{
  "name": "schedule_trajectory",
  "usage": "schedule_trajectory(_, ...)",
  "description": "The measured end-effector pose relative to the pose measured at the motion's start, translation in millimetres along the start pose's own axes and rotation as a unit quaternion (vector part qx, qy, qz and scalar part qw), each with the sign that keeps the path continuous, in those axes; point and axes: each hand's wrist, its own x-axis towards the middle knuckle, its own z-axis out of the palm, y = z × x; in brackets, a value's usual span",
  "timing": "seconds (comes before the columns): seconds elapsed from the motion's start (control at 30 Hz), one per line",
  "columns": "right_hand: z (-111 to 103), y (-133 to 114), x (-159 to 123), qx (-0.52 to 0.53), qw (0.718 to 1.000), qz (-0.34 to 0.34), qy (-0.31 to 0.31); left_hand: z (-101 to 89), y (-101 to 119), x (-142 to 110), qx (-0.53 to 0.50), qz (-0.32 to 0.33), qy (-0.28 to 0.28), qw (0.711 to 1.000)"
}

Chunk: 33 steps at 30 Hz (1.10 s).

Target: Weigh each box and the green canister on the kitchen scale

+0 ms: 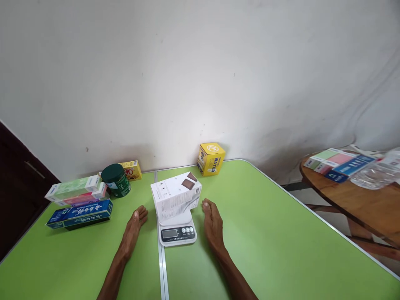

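A white printed carton [176, 196] rests on a white kitchen scale [163, 241], lying at a slight slant across its platform. The scale's grey display and round buttons face me; I cannot make out a reading. To the left of the carton, my left hand [134, 229] rests at the table with fingers stretched out, holding nothing. On the other side, my right hand [213, 223] is likewise open, its fingertips close to the carton's right end. Neither hand appears to grip the carton.
Toothpaste boxes [79, 212], a dark green canister [115, 180] and a small yellow box [133, 170] stand at the left of the green table [265, 250]. A yellow cube-shaped box [211, 159] is by the wall. At right, a wooden table [359, 200] bears boxes and a clear plastic bottle [375, 177].
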Motion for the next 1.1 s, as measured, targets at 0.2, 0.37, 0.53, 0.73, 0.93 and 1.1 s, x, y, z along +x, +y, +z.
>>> schedule_trajectory(0.2,0.6,-4.3,0.9,0.001,1.000,-0.011,-0.002,1.5,0.4,-4.4,0.029,0.010,-0.001,1.000)
schedule_trajectory(0.37,3.1,-3.7,-0.8,0.023,1.000,-0.004,-0.001,12.8,11.6,-12.3,0.040,0.002,0.021,0.999)
schedule_trajectory(0.53,11.7,-15.7,-4.8,0.040,0.997,-0.061,-0.031,44.9,46.6,-29.2,0.188,0.109,0.019,0.976)
schedule_trajectory(0.73,18.2,-30.3,-3.3,0.039,0.992,-0.114,-0.040,61.4,83.7,-1.8,0.295,0.160,-0.071,0.939)
schedule_trajectory(0.93,-14.6,-31.5,20.3,0.064,0.995,-0.073,0.012,111.8,106.2,8.2,0.322,0.243,-0.128,0.906)
schedule_trajectory(1.1,-81.4,-3.2,71.6,0.012,0.992,-0.059,0.113,212.6,77.3,29.8,0.257,0.220,-0.206,0.919)
